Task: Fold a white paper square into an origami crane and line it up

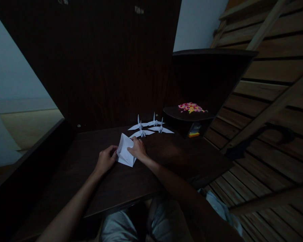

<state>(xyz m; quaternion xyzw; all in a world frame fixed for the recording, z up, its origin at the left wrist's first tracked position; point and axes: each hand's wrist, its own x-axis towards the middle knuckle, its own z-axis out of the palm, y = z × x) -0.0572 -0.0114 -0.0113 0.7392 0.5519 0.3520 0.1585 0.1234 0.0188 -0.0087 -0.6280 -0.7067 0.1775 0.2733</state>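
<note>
A partly folded sheet of white paper (125, 153) is between my hands, low over the dark desk. My right hand (138, 148) grips its right side, thumb lying across the front and fingers behind. At the left edge, my left hand (108, 157) pinches the paper between thumb and curled fingers. Several finished white paper cranes stand just beyond; the nearest crane (142, 133) is close behind my right hand, and another crane (161, 129) sits farther right with wings spread.
The dark wooden desk (91, 188) has a tall back panel (103, 67) and a raised left side board. On the right, a corner shelf (171, 112) bears a heap of small pink, red and yellow pieces (191, 107). A slatted wooden frame (267, 90) stands beyond it.
</note>
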